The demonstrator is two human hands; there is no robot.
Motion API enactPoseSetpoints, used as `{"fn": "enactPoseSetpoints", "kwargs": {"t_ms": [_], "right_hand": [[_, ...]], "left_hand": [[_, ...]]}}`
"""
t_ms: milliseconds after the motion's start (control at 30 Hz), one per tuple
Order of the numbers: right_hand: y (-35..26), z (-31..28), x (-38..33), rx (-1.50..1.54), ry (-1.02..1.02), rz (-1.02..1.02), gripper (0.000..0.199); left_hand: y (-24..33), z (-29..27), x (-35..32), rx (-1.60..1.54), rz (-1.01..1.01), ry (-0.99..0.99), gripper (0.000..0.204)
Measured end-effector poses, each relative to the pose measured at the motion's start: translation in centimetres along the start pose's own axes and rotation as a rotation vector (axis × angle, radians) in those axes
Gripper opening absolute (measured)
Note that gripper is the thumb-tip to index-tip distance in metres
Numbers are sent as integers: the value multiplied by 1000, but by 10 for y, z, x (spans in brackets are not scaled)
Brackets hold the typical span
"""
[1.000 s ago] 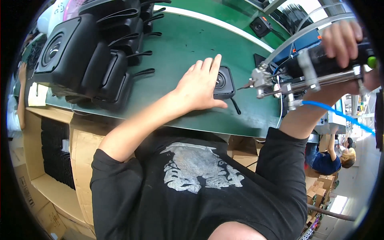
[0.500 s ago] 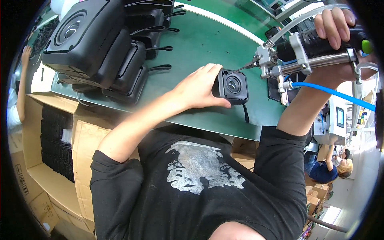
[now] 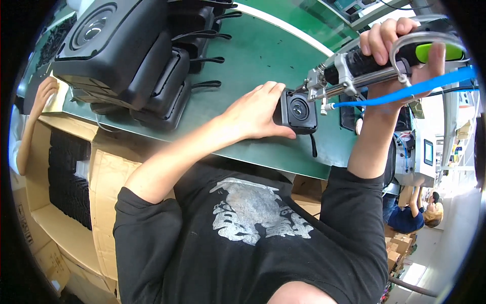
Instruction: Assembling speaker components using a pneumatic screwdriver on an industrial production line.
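A small black box-shaped speaker (image 3: pixel 299 108) with a round cone stands on the green bench in front of me. My left hand (image 3: pixel 254 112) grips it from its left side, thumb along the near edge. My right hand (image 3: pixel 387 44) is wrapped round a black power screwdriver (image 3: pixel 349 71) with a metal screw-feed head, a clear hose and a blue air hose. The screwdriver lies slanted, its head over the speaker's far edge. Its tip points at the far left corner of the speaker; whether it touches is too small to tell. A black strap (image 3: pixel 314 146) hangs from the speaker.
Several more black speakers (image 3: pixel 109 55) with straps are stacked at the left of the green bench (image 3: pixel 263 55). Below them an open carton (image 3: pixel 109 202) holds black parts. Another person's hand (image 3: pixel 48 91) is at the far left. A white machine (image 3: pixel 422 152) stands at right.
My right hand has brought the screwdriver left and closer to the speaker and turned its grip. The left hand and speaker have barely shifted. The other person's hand at far left has moved.
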State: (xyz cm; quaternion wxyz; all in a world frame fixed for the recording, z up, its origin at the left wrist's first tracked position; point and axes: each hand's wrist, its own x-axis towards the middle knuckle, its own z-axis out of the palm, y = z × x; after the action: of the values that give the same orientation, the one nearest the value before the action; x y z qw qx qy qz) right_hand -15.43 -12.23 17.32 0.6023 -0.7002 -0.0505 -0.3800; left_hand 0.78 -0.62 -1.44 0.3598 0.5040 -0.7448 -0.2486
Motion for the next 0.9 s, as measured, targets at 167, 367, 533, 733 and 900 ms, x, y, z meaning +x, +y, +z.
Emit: {"fn": "enactPoseSetpoints", "kwargs": {"t_ms": [167,367,533,733,900], "right_hand": [[-39,-5,0,-17,9,6,57],[-75,-20,-9,-68,-126,-18,55],[-85,-24,-11,-98,-254,-19,62],[-66,6,-9,-44,-278,31,59],[-37,37,-26,46,-34,104,48]], "left_hand": [[2,-3,1,-8,-26,-56,97],[2,0,2,44,-31,3,95],[0,0,2,30,-27,-39,98],[1,1,3,34,-32,-21,97],[1,2,1,52,-33,-22,93]]}}
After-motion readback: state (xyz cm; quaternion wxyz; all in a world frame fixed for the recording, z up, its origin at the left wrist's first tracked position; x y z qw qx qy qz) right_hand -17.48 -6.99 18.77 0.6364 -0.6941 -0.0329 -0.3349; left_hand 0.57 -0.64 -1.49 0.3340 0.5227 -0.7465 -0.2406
